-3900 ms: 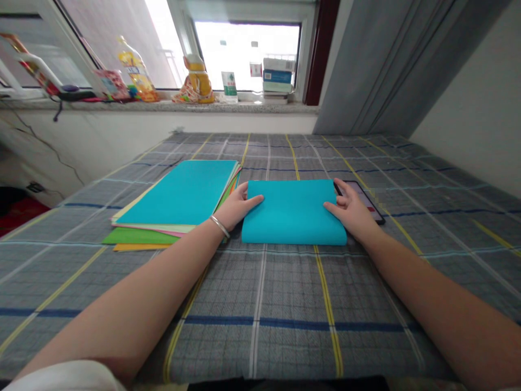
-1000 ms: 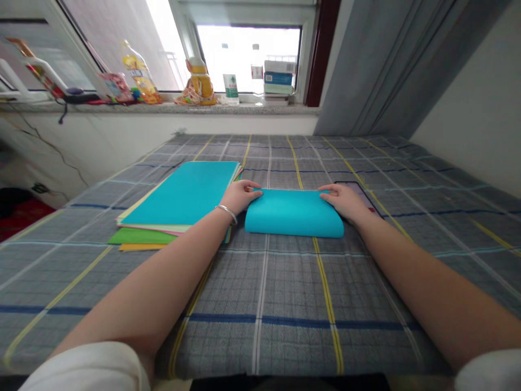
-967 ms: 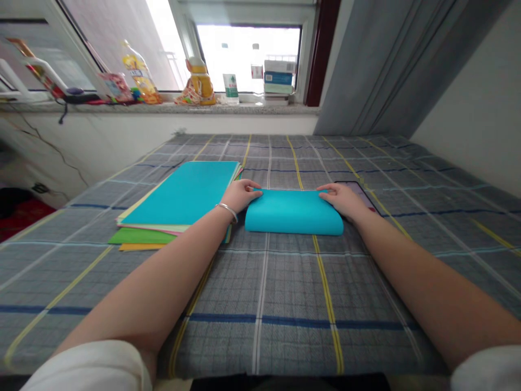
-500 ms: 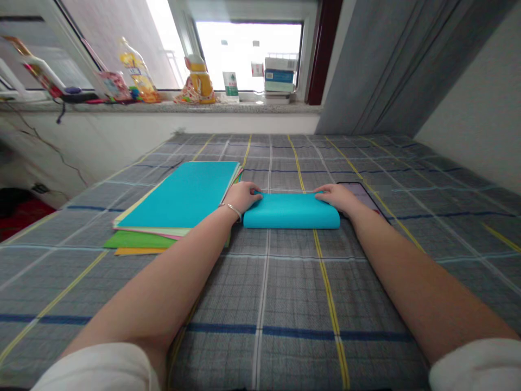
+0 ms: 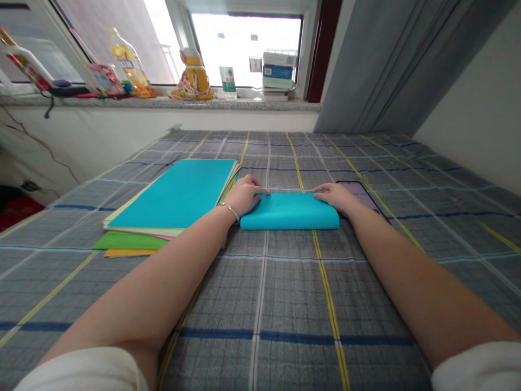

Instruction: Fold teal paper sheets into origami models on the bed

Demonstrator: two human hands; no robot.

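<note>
Left hand [image 5: 244,195], bare and with the fingers partly extended, is laid at the far left corner of a bright turquoise sheet of paper [image 5: 290,212], its thumb on the upper face; whether the corner is pinched or only pressed cannot be told. By the right hand [image 5: 334,197] the far right corner is touched likewise, with thumb and fingertips at the edge, and a grip cannot be confirmed there either. The sheet is doubled over, its rounded fold turned to the near side, and is supported by a grey plaid cloth [image 5: 293,293] in the middle of the scene. A silver metal bangle [image 5: 233,212] is worn on the left wrist. To the left, a stack of coloured paper [image 5: 175,195] is topped with turquoise, green and orange edges being exposed at its near side. A dark-rimmed rectangular phone [image 5: 360,191] is partly covered by the right hand and wrist.
</note>
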